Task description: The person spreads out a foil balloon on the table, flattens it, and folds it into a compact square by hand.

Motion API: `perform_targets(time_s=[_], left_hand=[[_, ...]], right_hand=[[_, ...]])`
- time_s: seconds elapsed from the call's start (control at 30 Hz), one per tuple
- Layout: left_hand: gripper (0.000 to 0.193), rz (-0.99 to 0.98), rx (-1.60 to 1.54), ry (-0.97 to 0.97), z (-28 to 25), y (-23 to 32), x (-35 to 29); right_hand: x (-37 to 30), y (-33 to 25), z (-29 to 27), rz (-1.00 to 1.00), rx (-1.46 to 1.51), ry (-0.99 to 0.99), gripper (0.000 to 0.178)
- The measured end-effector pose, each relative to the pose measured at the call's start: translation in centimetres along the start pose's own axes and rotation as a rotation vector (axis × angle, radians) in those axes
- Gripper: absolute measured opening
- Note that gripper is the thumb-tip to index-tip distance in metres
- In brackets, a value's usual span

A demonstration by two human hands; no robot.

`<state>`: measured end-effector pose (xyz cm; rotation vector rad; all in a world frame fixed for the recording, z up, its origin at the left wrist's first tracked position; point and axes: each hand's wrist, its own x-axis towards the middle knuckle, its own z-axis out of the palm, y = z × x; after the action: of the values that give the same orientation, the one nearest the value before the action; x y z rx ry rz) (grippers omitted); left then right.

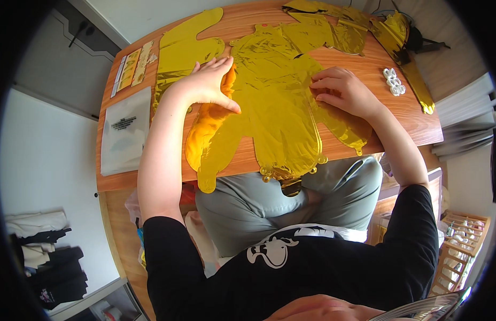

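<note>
A large flat gold foil balloon (283, 107) lies across the table in front of me, with rounded lobes and small loop tabs on its lower edge. My left hand (210, 80) is spread over its left side, thumb stretched out against the foil. Beneath that palm runs a wrinkled, bright orange strip (205, 128); whether it is part of the balloon I cannot tell. My right hand (341, 92) rests at the balloon's right part, fingers bent and thumb apart from them, the tips touching the foil.
More flat gold foil balloons lie at the far left (186, 43) and along the far right edge (395, 40). Small white rolls (393, 82) sit on the right. A transparent plastic bag (125, 134) and gold-and-white cards (131, 67) lie left on the wooden table (117, 182).
</note>
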<state>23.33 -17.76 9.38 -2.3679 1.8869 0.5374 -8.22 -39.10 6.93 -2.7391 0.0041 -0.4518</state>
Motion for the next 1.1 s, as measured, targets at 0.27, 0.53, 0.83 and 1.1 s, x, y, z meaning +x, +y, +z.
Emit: perform_targets(time_s=[0.27, 0.53, 0.83, 1.1], left_hand=[[0.111, 0.06, -0.141, 0.183, 1.6, 3.7, 1.8], [0.118, 0.139, 0.031, 0.203, 4.0, 3.1, 2.6], [0.119, 0.14, 0.054, 0.221, 4.2, 2.7, 3.0], [0.128, 0.135, 0.005, 0.21, 4.4, 2.8, 2.9]], right_hand=[[-0.3, -0.1, 0.0, 0.004, 0.004, 0.004, 0.028], [-0.1, -0.2, -0.2, 0.006, 0.036, -0.008, 0.027], [0.1, 0.1, -0.1, 0.005, 0.033, -0.014, 0.027], [-0.1, -0.7, -0.3, 0.055, 0.019, -0.016, 0.027]])
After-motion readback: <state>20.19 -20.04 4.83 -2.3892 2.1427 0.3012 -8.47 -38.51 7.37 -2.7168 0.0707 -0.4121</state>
